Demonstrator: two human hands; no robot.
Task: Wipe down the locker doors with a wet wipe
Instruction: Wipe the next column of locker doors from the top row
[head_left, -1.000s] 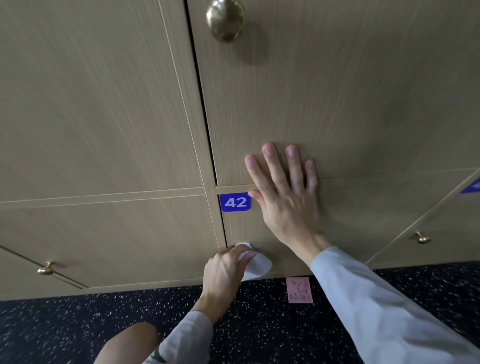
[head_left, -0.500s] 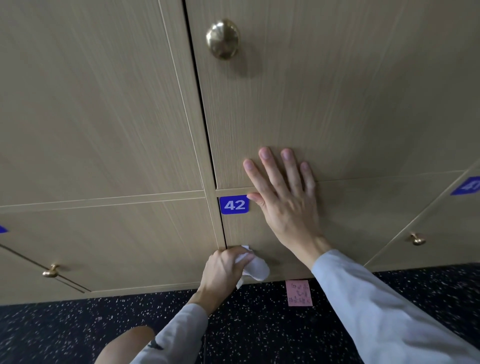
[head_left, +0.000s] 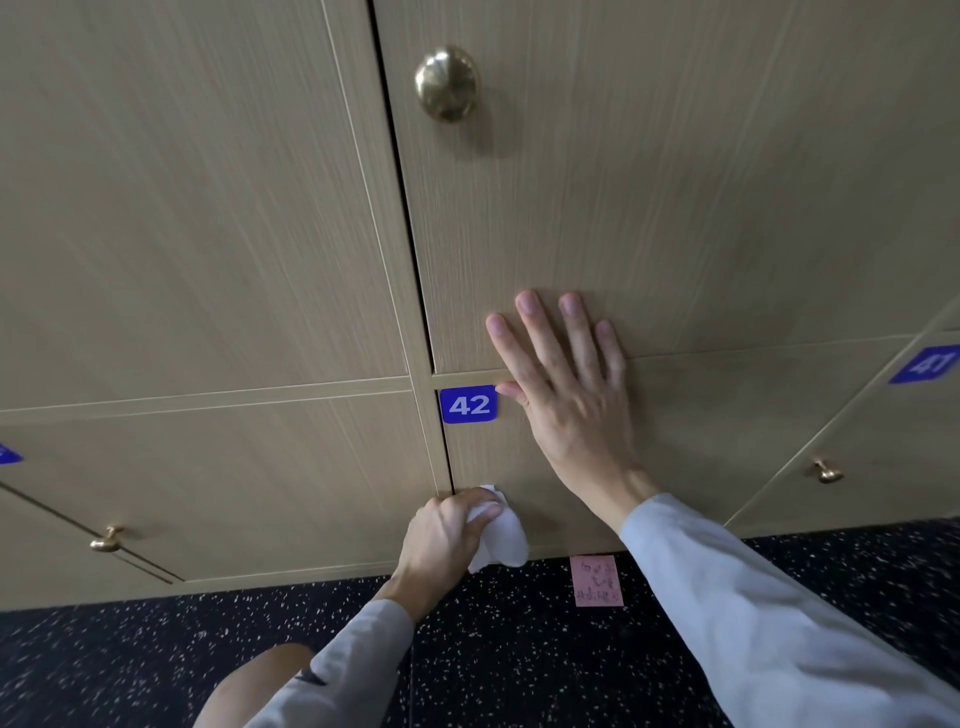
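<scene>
A wall of light wood locker doors fills the view. My left hand (head_left: 447, 530) grips a crumpled white wet wipe (head_left: 501, 535) and holds it against the lower left corner of the bottom door (head_left: 727, 431), the one with the blue "42" plate (head_left: 468, 404). My right hand (head_left: 563, 395) lies flat with straight fingers across the seam between that door and the taller door above (head_left: 675, 182). A brass knob (head_left: 447, 83) sits near the top of the upper door.
A pink sticky note (head_left: 597, 581) lies on the dark speckled floor (head_left: 519, 649) just below door 42. Small brass knobs (head_left: 108, 540) (head_left: 826, 472) stick out of the neighbouring low doors. A blue "41" plate (head_left: 927, 364) marks the door at the right. My bare knee (head_left: 249, 691) shows at the bottom.
My left hand has slid the wipe slightly up and left along the door's lower left edge. The view has dropped a little, showing more of the upper knob. My right hand stays pressed flat.
</scene>
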